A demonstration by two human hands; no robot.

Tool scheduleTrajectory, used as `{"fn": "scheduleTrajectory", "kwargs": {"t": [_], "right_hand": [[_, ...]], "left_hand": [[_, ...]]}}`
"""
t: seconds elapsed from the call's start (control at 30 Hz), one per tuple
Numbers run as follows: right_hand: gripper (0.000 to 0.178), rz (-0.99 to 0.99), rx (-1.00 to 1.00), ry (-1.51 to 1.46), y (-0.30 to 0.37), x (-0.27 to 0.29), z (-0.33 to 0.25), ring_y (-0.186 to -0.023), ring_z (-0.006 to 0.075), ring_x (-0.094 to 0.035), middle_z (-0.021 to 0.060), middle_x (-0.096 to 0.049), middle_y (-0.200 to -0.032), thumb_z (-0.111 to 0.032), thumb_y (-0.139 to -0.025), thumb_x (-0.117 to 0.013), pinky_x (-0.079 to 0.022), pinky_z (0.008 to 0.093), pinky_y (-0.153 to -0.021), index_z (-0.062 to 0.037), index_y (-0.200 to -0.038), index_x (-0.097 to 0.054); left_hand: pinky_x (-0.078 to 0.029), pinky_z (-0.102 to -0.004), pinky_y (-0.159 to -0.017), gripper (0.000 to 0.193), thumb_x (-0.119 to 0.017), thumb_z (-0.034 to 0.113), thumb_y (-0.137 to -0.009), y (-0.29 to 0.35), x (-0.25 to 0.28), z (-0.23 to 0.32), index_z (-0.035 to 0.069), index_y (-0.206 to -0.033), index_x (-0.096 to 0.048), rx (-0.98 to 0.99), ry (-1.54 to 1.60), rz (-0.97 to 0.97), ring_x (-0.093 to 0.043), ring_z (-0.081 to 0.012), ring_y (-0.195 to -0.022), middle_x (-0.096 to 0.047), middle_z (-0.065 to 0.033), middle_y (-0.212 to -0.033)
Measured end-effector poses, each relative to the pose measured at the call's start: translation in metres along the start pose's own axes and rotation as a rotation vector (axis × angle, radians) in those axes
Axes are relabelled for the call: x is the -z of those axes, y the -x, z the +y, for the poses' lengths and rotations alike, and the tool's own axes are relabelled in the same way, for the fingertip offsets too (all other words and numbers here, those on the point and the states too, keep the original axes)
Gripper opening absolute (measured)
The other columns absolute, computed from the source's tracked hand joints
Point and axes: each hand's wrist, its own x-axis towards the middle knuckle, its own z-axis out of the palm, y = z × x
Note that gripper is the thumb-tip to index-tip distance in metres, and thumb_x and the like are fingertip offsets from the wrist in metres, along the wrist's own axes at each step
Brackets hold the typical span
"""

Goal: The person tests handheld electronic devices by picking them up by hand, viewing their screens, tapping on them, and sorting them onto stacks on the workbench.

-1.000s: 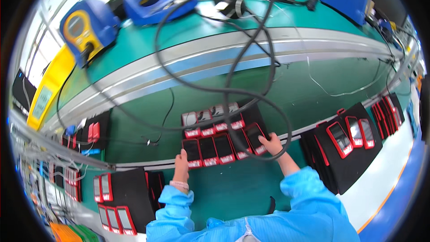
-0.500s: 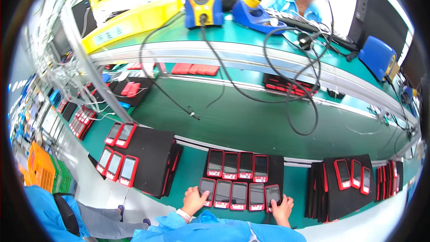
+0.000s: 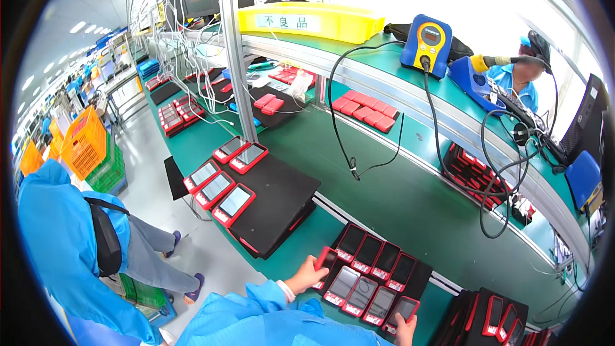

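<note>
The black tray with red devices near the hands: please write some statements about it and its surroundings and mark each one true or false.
1. The left hand touches the left edge of the black tray. True.
2. The right hand rests on the orange crate. False: it is at the tray's near right corner, by a red device.
3. The tray lies on a green bench. True.
4. The blue and yellow soldering station stands on the floor. False: it stands on the raised shelf.

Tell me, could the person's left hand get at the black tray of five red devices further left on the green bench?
Probably yes. The left hand rests on the near tray, and only bare green bench lies between it and the black tray beside it; nothing blocks the way.
</note>
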Motion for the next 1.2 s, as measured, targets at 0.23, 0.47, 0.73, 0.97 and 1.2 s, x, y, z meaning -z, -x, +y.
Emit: {"fn": "scheduleTrajectory", "kwargs": {"t": [0.23,0.47,0.73,0.97,1.2], "right_hand": [[0.057,-0.505,-0.201,-1.244,0.032,0.008,-0.059,-0.091,0.0292,-0.054,0.0140,-0.055,-0.102,-0.049,-0.076,-0.055,-0.044,0.0471,-0.073,-0.0025,-0.109,-0.048],[0.062,-0.827,-0.167,-1.269,0.048,-0.036,-0.106,-0.088,0.0344,-0.054,0.0195,-0.053,-0.109,-0.047,-0.085,-0.020,-0.042,0.0525,-0.070,-0.0011,-0.119,-0.043],[0.054,-0.769,-0.082,-1.108,0.067,-0.059,-0.128,-0.085,0.0336,-0.055,0.0224,-0.054,-0.101,-0.039,-0.088,-0.025,-0.047,0.0429,-0.074,0.0020,-0.117,-0.042],[0.055,-0.848,0.030,-1.056,0.083,-0.073,-0.133,-0.093,0.0337,-0.055,0.0245,-0.053,-0.107,-0.038,-0.089,-0.026,-0.042,0.0409,-0.086,0.0070,-0.117,-0.039],[0.058,-0.878,0.038,-0.974,0.083,-0.077,-0.131,-0.101,0.0298,-0.053,0.0236,-0.049,-0.116,-0.041,-0.089,-0.031,-0.041,0.0384,-0.088,0.0041,-0.125,-0.034]], "left_hand": [[-0.048,-0.0427,-0.080,0.065,-0.022,0.055,-0.088,0.022,0.015,0.098,0.006,-0.127,-0.036,0.440,1.102,-0.694,-0.052,-0.0313,-0.105,-0.050,-0.0166,-0.116],[-0.046,-0.0412,-0.085,0.066,-0.021,0.057,-0.087,0.047,-0.006,0.117,0.007,-0.127,-0.038,0.484,1.317,-0.911,-0.054,-0.0296,-0.100,-0.052,-0.0183,-0.113],[-0.046,-0.0385,-0.082,0.077,-0.029,0.066,-0.080,0.066,0.004,0.122,0.007,-0.128,-0.035,0.527,1.206,-0.861,-0.055,-0.0279,-0.091,-0.053,-0.0183,-0.105],[-0.048,-0.0356,-0.082,0.075,-0.022,0.064,-0.082,0.075,0.003,0.138,0.003,-0.121,-0.041,0.418,1.059,-0.759,-0.057,-0.0230,-0.089,-0.055,-0.0141,-0.100],[-0.048,-0.0338,-0.071,0.098,-0.026,0.080,-0.068,0.079,0.003,0.147,-0.004,-0.115,-0.044,0.455,0.972,-0.630,-0.055,-0.0252,-0.085,-0.057,-0.0153,-0.096]]}}
